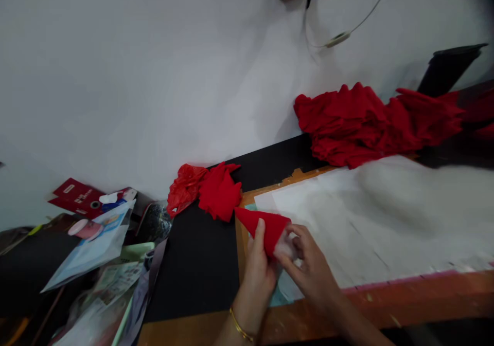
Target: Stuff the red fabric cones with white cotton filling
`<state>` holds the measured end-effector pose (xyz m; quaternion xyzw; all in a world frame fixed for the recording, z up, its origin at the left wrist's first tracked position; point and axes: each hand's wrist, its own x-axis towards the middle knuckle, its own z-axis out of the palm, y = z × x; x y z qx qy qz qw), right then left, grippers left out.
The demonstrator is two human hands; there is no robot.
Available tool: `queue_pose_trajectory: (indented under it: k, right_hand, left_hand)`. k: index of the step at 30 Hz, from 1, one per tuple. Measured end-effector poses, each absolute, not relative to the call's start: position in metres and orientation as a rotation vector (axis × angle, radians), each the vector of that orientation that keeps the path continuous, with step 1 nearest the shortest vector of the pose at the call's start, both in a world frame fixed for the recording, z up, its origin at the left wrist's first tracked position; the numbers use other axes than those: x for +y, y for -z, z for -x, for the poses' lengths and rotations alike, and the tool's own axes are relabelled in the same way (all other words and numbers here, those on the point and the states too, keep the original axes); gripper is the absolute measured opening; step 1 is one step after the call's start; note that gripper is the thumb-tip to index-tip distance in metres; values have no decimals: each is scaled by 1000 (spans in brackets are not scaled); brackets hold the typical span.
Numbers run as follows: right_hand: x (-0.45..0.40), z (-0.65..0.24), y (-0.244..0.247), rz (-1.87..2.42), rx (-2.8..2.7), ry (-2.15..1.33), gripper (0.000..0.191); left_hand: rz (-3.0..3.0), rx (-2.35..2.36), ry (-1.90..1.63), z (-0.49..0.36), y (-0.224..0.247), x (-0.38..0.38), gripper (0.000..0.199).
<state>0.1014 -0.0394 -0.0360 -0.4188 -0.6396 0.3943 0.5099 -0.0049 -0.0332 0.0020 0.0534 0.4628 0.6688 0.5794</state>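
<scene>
A red felt-like cone (272, 226) lies across my left hand (258, 263), whose thumb and fingers are wrapped round it. Its tip points to the upper left, and its wide end faces right. White fluffy stuffing (285, 244) shows at that wide end. The fingers of my right hand (309, 261) are closed on this stuffing at the cone's mouth; some fingertips are hidden. Just beyond the tip sits a small pile of red cloth pieces (221, 192).
A large heap of red cloth (363, 122) rests against the wall. A blurred white mound (393, 192) lies on the white-covered table (343, 253). To the left are a red plastic bag (184, 186), a red box (77, 197) and a pale green bin (129, 312) with packets.
</scene>
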Motion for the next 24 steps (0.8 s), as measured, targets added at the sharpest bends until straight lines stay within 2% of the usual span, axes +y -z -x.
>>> queue_pose_trajectory:
  k: [6,10,18,22,24]
  right_hand:
    - [-29,-101,33,976,-1517,-1068,26]
    - [-34,-106,32,977,-1607,-868,20]
    - [-36,-100,16,969,-1728,-634,34]
    - [-30,-96,10,943,-1848,-514,19]
    - [-29,-96,9,930,-1935,-482,21]
  left_hand:
    - [-303,1006,-1573,-2,-1,-45,40]
    - [-141,967,-1508,7,-5,-41,35]
    - [64,814,-1341,18,-5,-35,39]
    - [30,885,-1399,9,-5,-41,28]
    - [-18,895,-1433,8,-6,-43,29]
